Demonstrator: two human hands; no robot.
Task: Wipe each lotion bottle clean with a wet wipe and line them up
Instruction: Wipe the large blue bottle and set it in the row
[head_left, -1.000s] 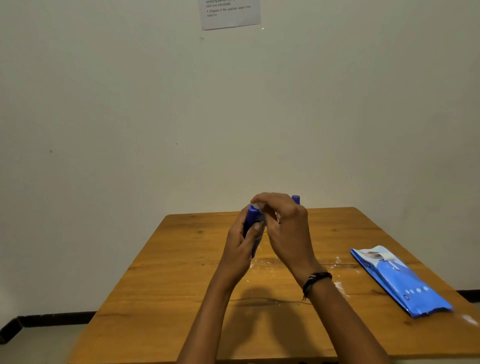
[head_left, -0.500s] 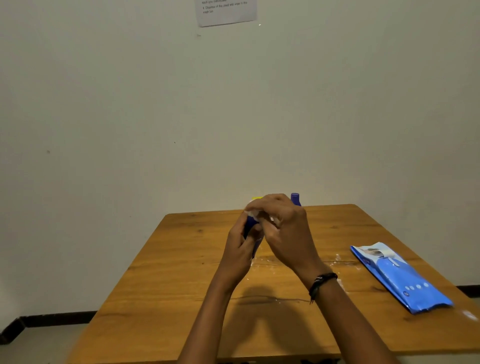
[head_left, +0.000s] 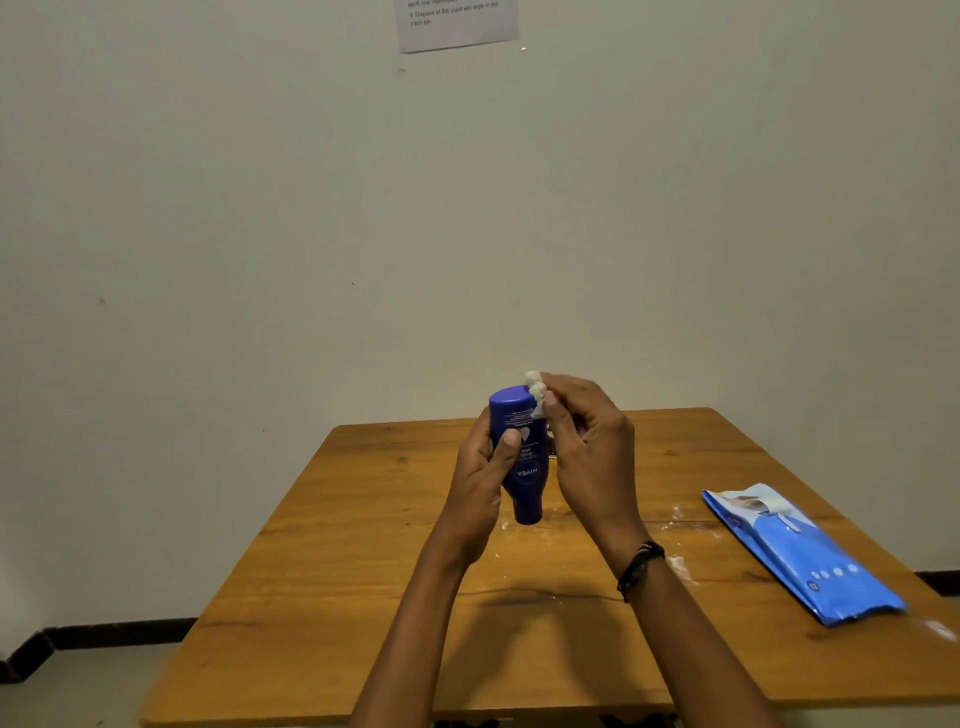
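Upside down, blue NIVEA lotion bottle (head_left: 527, 475) in left hand (head_left: 478, 486) grip; wet wipe (head_left: 535, 392) in right hand (head_left: 592, 449) pinch.

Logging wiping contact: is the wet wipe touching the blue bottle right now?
Touching. Head view: the wet wipe, pinched in the right hand, lies against the upper edge of the blue bottle with no gap.

Left grip (head_left: 480, 486) curls round a dark blue plastic lotion bottle (head_left: 525, 488), held cap-down above the brown wooden surface (head_left: 358, 571). Right grip (head_left: 592, 452) pinches a crumpled white wet wipe (head_left: 535, 391) against the bottle's upturned base. A blue plastic wipes packet (head_left: 802, 558) lies flat, well to the right.
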